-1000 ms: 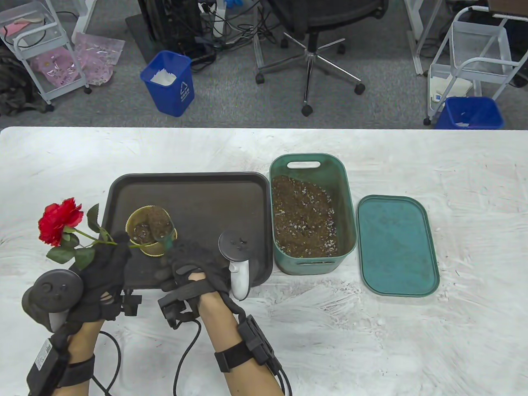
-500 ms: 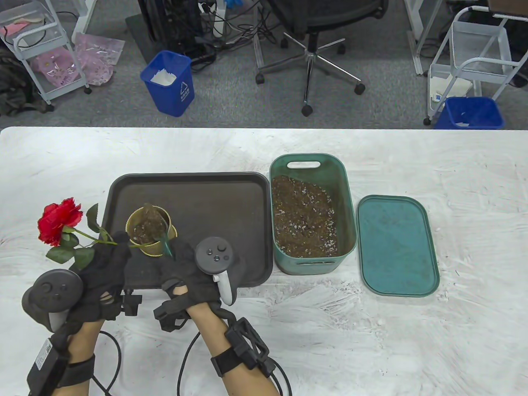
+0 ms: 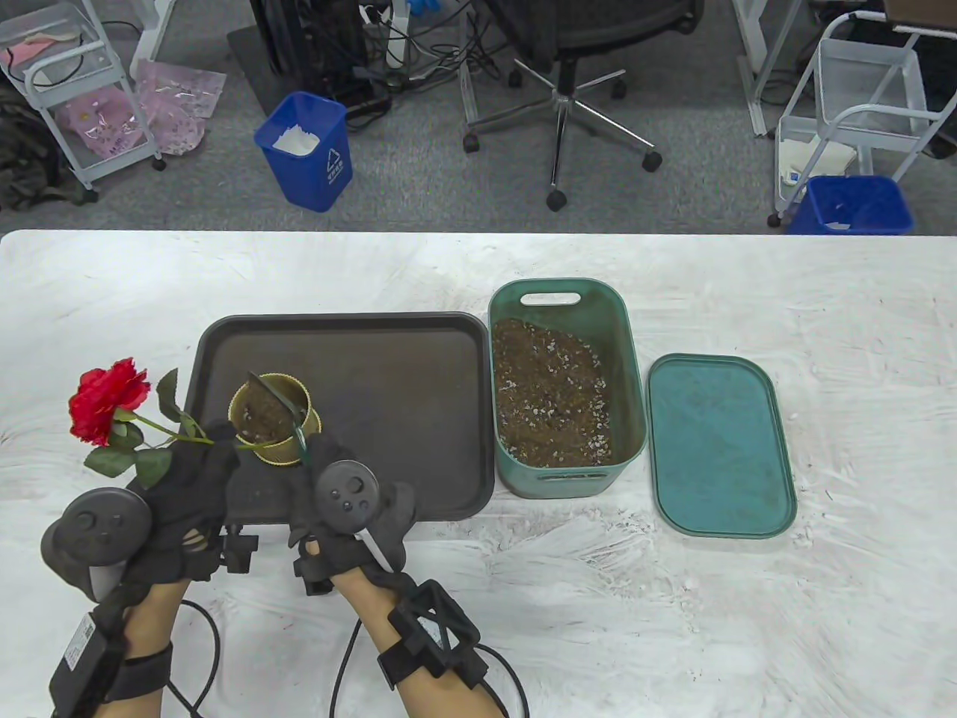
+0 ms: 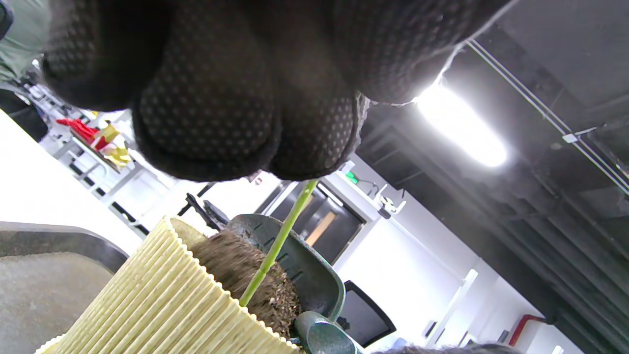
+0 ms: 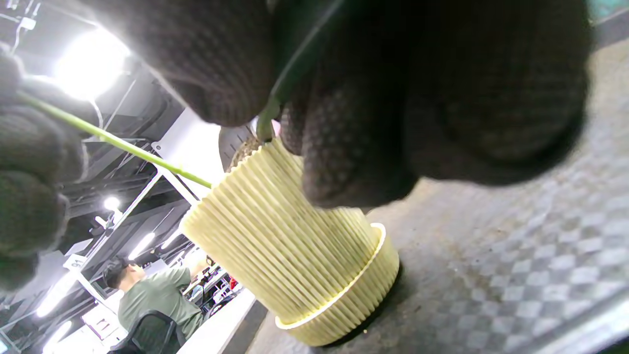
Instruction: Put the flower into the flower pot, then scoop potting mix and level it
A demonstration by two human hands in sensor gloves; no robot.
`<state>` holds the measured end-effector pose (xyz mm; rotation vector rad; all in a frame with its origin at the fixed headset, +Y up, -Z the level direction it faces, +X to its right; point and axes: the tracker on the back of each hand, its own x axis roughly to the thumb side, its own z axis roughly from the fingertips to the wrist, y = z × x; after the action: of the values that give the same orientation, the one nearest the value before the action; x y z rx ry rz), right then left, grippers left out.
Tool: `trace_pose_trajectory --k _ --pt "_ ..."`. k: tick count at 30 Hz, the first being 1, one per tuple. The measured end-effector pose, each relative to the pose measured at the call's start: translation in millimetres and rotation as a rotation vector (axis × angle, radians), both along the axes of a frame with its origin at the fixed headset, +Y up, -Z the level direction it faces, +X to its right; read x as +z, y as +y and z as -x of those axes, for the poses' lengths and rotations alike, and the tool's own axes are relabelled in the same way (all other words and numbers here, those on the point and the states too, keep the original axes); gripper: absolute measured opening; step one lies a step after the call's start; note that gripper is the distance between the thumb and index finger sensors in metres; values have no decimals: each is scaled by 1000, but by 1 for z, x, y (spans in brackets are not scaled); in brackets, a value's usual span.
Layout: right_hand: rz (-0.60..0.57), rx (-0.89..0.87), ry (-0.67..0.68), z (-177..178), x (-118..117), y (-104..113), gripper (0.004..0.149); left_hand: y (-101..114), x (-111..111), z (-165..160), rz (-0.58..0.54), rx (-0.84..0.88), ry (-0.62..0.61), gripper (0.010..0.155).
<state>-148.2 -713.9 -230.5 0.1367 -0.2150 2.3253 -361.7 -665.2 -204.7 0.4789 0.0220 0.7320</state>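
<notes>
Only L wrist view: stem [image 4: 275, 246] in flower pot [image 4: 162, 300] mix.

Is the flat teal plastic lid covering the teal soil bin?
No, the teal lid lies flat on the table beside the open teal bin.

Both hands wear black knit gloves with dotted palms. Left grip [image 3: 183, 508] and right grip [image 3: 351, 508] each carry a grey round-headed tracker. Black straps and cables circle both wrists.

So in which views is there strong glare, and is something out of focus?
Left wrist view: a ceiling lamp glares white, and the near glove fingers are dark and soft. Right wrist view: a lamp blooms at the top left; the fingers are blurred and the pot sharper. Table view: even light, no glare.
</notes>
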Motion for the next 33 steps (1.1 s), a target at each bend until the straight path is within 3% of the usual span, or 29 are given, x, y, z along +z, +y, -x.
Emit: trace_pose_trajectory --k 13,16,21,25,30,33 --pt "-254 350 -3 17 12 2 54 0 0 -1 -2 -9 -4 46" --pt "-258 338 -5 16 12 4 54 0 0 0 -2 -8 -2 46" --pt "-257 236 -32 7 10 24 54 1 0 0 0 -11 5 47" --pt "-290 226 -8 2 10 55 53 1 1 -1 -3 -19 2 47" --pt "-369 259 -10 -29 11 128 53 1 0 -1 -4 -19 -3 47" --pt "-332 246 -57 -61 1 170 53 1 0 -2 -6 -28 -3 46"
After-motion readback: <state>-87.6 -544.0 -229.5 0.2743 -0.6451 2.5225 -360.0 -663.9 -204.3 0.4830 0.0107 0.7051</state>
